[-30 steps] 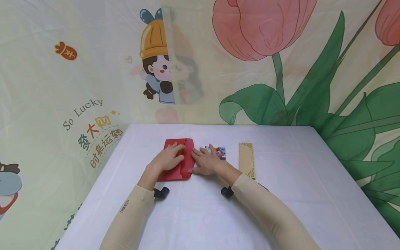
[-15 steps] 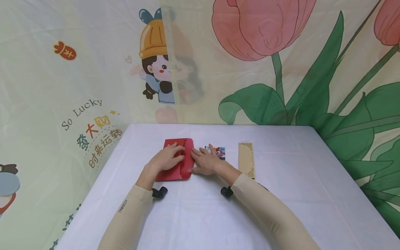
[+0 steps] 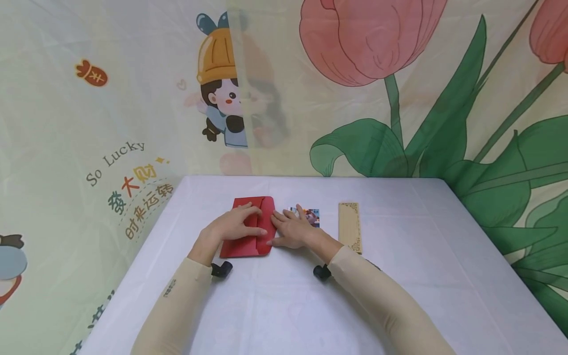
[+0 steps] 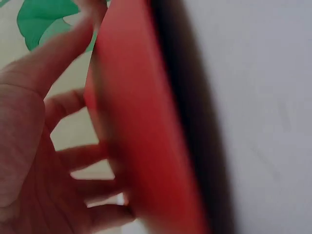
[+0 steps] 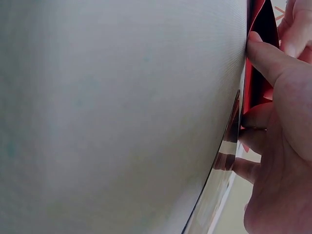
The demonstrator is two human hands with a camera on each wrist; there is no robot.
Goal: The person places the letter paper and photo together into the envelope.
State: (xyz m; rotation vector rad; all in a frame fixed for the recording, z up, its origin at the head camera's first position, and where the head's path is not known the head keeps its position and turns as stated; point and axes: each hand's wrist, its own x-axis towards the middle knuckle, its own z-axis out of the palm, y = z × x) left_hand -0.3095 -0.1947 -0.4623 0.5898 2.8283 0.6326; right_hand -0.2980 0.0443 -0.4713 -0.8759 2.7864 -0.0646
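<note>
A red envelope (image 3: 241, 247) lies on the white table in the head view, its flap (image 3: 267, 209) folded out to the right. Over the envelope's body, my left hand (image 3: 231, 224) has its fingers spread and the thumb reaching toward the flap. My right hand (image 3: 292, 230) lies with extended fingers at the flap's right edge; in the right wrist view its thumb (image 5: 265, 53) touches the red paper. Partly beneath that hand is a colourful picture card (image 3: 314, 217). The left wrist view shows the spread left fingers (image 4: 73, 158) beside the blurred envelope.
Right of the picture card lies a tan rectangular strip (image 3: 349, 227) with ornate corners. The white tablecloth (image 3: 284, 310) spreads around these things. A printed curtain (image 3: 284, 88) hangs behind the table. Black wrist devices (image 3: 222, 269) sit under both forearms.
My left hand has shifted slightly left, and its thumb has stretched out toward the flap. The right hand, envelope, card and strip stay in place.
</note>
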